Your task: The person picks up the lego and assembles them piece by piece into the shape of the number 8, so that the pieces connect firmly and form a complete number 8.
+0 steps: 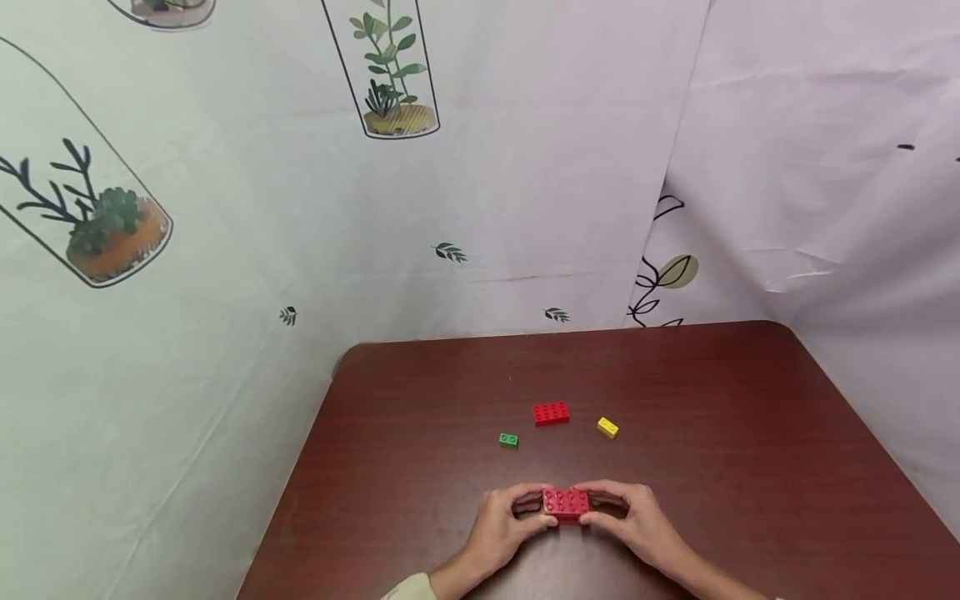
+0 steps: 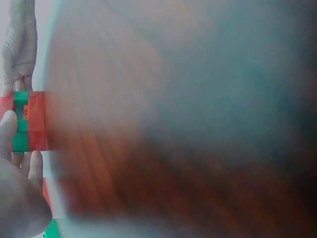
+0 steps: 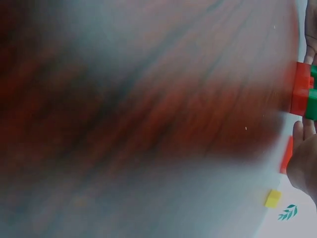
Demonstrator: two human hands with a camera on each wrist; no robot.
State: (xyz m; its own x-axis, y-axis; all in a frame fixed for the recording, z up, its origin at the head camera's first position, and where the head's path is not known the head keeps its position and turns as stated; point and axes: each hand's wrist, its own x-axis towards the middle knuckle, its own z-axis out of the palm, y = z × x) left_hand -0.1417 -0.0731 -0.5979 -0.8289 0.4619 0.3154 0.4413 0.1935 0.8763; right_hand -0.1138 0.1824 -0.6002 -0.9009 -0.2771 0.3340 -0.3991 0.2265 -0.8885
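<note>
A stack of toy building bricks (image 1: 566, 502) is held between both hands low over the near part of the table, its studded red top facing up. My left hand (image 1: 502, 525) grips its left end with thumb and fingers; my right hand (image 1: 637, 525) grips the right end the same way. In the left wrist view, green bricks (image 2: 21, 136) with a gap between them sit sandwiched between two red layers, one being the red brick (image 2: 37, 121). The right wrist view catches the stack's red side (image 3: 300, 89) at its edge.
Beyond the hands lie a loose green brick (image 1: 508, 441), a wide red brick (image 1: 551, 413) and a small yellow brick (image 1: 607, 427) on the dark brown table (image 1: 390, 467). A plant-patterned white cloth (image 1: 525, 192) hangs behind the table and along its sides.
</note>
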